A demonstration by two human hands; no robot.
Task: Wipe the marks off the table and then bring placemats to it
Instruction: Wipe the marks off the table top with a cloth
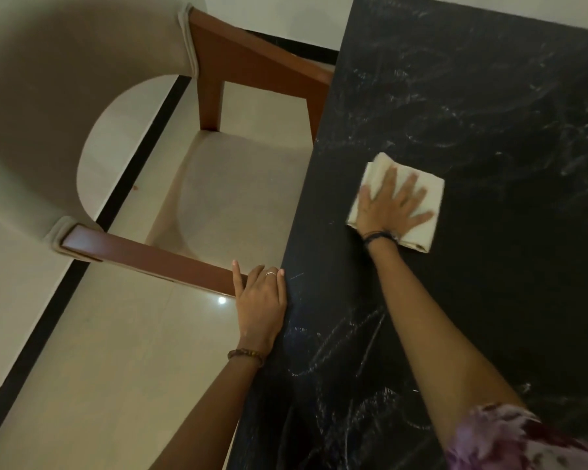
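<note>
Pressing flat, fingers spread, the right hand (389, 206) covers the cloth (421, 212) on the table (489, 317).

No readable text, label, brand or number anywhere. Only whitish chalk-like scrawls (347, 337) across the dark worktop (489, 300): loops and strokes just right of the left hand (262, 300), fainter smears beyond the right hand (392, 205), none forming a legible letter or digit. Nothing printed on the folded cloth (418, 212) under the right hand.

Cream cloth (418, 198), black white-scribbled table (489, 300)
</note>
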